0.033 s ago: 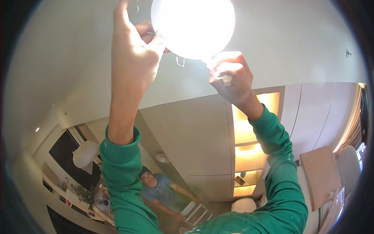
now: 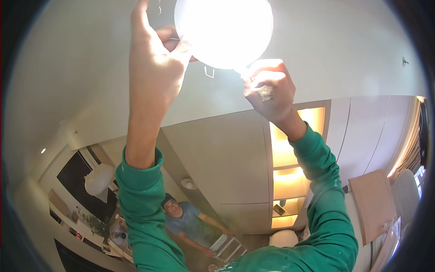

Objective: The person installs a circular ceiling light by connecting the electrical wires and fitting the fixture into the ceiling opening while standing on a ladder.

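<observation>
A brightly lit round ceiling light point(image 2: 224, 28) fills the top middle, its surface washed out by glare. A small wire loop point(image 2: 209, 71) shows below its lower left rim. My left hand point(image 2: 156, 68) grips the left rim between thumb and fingers, with one finger stretched upward. At the lower right rim, my right hand point(image 2: 269, 88) is curled closed. A small pale, crumpled item point(image 2: 265, 93) shows among its fingers; what the fingertips pinch is lost in the glare.
A co-worker point(image 2: 183, 217) in blue stands below, gripping an aluminium stepladder point(image 2: 226, 247) and looking up. Behind are lit shelves point(image 2: 285, 143), white cabinets point(image 2: 217, 163), a hanging white lamp point(image 2: 97, 179), a fan point(image 2: 118, 235) and beige upholstered seating point(image 2: 369, 204).
</observation>
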Available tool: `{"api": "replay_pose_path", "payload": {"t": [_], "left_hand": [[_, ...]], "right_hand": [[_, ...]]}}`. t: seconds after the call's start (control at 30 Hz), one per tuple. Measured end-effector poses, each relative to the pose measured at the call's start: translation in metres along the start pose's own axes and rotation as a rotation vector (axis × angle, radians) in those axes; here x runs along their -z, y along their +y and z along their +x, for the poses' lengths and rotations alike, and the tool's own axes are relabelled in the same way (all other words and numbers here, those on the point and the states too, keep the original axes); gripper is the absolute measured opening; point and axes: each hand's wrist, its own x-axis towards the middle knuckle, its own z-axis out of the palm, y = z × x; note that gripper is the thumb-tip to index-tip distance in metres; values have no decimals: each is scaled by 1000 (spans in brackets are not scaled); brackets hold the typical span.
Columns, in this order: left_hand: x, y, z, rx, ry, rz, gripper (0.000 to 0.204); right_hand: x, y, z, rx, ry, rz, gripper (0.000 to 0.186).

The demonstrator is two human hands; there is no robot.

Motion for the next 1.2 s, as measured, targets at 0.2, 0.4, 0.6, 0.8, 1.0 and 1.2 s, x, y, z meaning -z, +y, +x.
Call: {"api": "replay_pose_path", "payload": {"t": [0.2, 0.4, 0.6, 0.8, 1.0, 1.2], "left_hand": [[3, -16, -3, -99, 11, -9, 80], [3, -20, -9, -167, -2, -11, 80], [7, -19, -17, -214, 24, 104, 78], [26, -23, -11, -178, -31, 34, 79], [37, -26, -9, -93, -4, 52, 80], [32, -19, -8, -148, 0, 92, 82]], "right_hand": [[6, -23, -13, -397, 83, 196, 42], [-13, -28, 5, -537, 99, -8, 57], [-25, -36, 19, -696, 40, 47, 41], [-19, -38, 18, -777, -12, 313, 31], [2, -37, 14, -793, 13, 440, 25], [30, -24, 10, -806, -7, 472, 27]]}}
